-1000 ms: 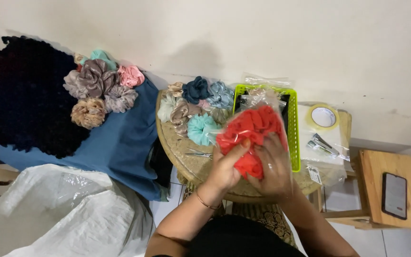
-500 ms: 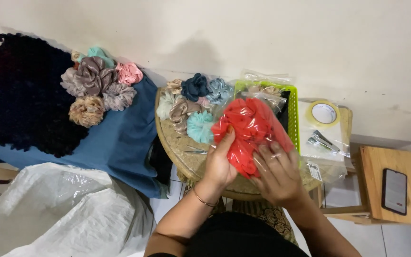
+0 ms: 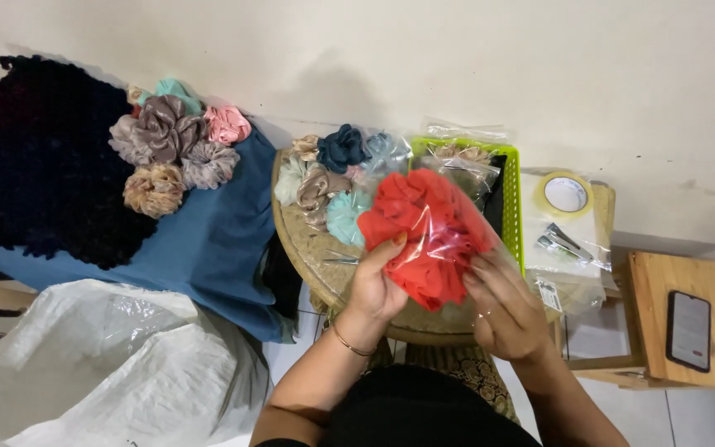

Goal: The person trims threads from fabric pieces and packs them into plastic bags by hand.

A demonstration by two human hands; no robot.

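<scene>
A red fabric scrunchie in a clear plastic bag (image 3: 428, 236) is held above a round woven stool (image 3: 308, 248). My left hand (image 3: 376, 281) grips the bag's left side, thumb on top. My right hand (image 3: 502, 306) holds its lower right edge with fingers on the plastic. Behind the bag, several scrunchies (image 3: 333, 178) in navy, beige, teal and light blue lie on the stool.
A green plastic basket (image 3: 511, 199) with bagged scrunchies stands right of the stool. A tape roll (image 3: 565, 194) and metal clips (image 3: 560, 240) lie beside it. A phone (image 3: 689, 329) rests on a wooden stool. More scrunchies (image 3: 171, 145) sit on blue cloth; a white sack (image 3: 101, 364) lies at lower left.
The bagged red scrunchie has turned and shifted slightly left. My right hand slid from over the bag down to its lower right edge, and my left hand moved up its left side.
</scene>
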